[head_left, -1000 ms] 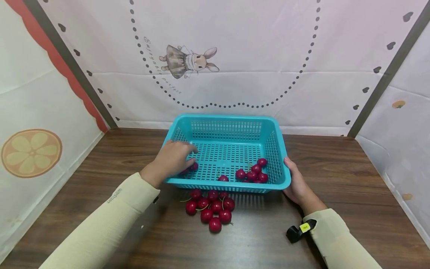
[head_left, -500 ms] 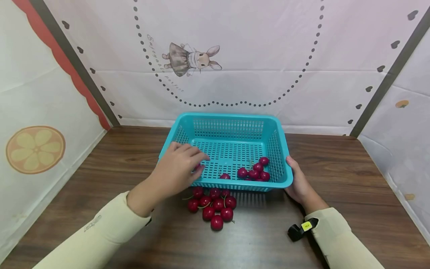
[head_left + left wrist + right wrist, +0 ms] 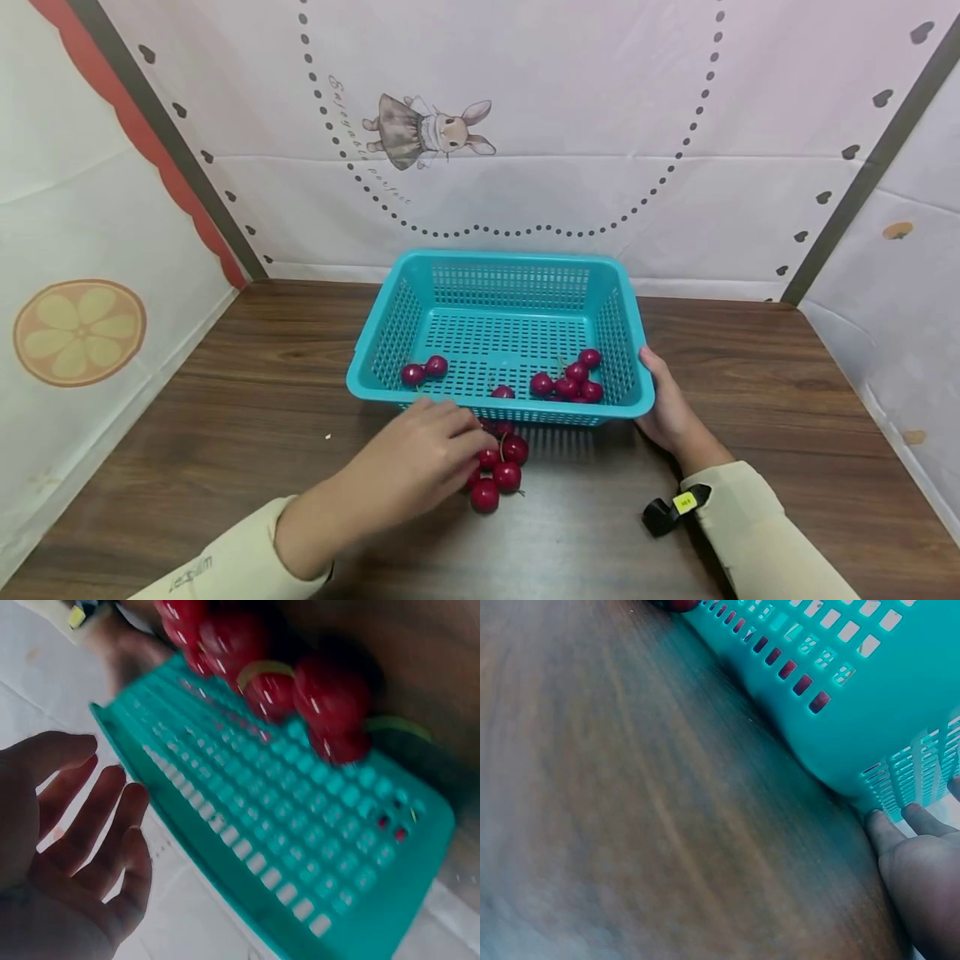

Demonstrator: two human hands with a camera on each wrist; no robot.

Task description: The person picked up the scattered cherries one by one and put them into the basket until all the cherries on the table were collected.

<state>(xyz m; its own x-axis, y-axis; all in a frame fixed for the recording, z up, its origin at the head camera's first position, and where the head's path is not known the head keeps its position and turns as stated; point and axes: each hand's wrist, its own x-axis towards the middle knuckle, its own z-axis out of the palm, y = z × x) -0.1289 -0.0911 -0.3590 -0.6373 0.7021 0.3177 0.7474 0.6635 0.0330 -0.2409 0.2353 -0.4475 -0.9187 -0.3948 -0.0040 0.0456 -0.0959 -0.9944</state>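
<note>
A turquoise plastic basket [image 3: 495, 410] with slotted walls stands on the table. Inside lie dark red cherries: two at the left [image 3: 424, 372], one at the front, and a cluster [image 3: 570, 382] at the right. My left hand [image 3: 420, 458] is over the pile of loose cherries [image 3: 507, 477] before the basket and hides part of it. The left wrist view shows its fingers [image 3: 124, 855] loosely bent, nothing between them. At the basket's right end my right hand [image 3: 667, 412] holds the side, thumb on the rim, fingertips [image 3: 889, 832] against the outer wall.
Dark wood-grain table [image 3: 262, 367] lies around the basket. A white printed cloth [image 3: 562, 92] with a rabbit hangs close behind it, with more cloth at both sides. A black strap with a yellow tag [image 3: 684, 502] is on the right wrist.
My left hand has come out of the basket's left side and down toward me to the loose cherries, uncovering two cherries inside. The right hand stays at the basket's side.
</note>
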